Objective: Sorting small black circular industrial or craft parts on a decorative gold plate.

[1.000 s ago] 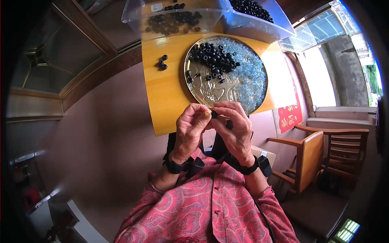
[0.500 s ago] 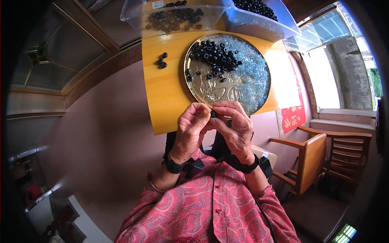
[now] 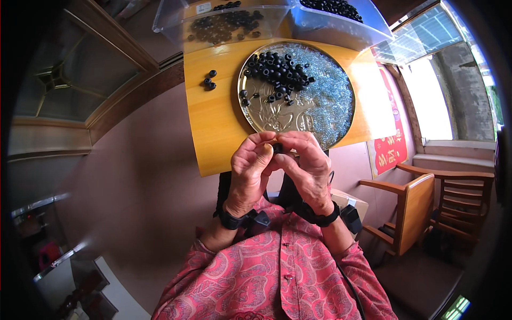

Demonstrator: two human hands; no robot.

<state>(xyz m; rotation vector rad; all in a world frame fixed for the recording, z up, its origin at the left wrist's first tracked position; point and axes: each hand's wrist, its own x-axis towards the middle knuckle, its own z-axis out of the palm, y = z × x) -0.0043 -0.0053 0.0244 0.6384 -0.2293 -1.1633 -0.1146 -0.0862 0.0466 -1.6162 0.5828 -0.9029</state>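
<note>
My left hand (image 3: 249, 168) and my right hand (image 3: 308, 168) meet at the near edge of the round metal tray (image 3: 246, 114). Between their pinched fingertips sits a black bead (image 3: 278, 148), partly hidden by the fingers. Whether a thread or a tiny bead is also held there is too small to tell. On the tray, a heap of black beads (image 3: 280, 72) lies toward the back left, and small pale-blue glass beads (image 3: 332, 96) spread over the right side. A few black beads (image 3: 209, 82) rest on the yellow table left of the tray.
Behind the tray stand two clear plastic bins, the left bin (image 3: 176, 18) and the right bin (image 3: 341, 37), both with black beads inside. The yellow table (image 3: 208, 128) ends just left of my hands. A wooden chair (image 3: 416, 213) stands at the right, near a cardboard box (image 3: 354, 205).
The view has shifted slightly, so the tray and bins sit a little further left. Both hands stay together around the black bead, with the fingertips slightly moved.
</note>
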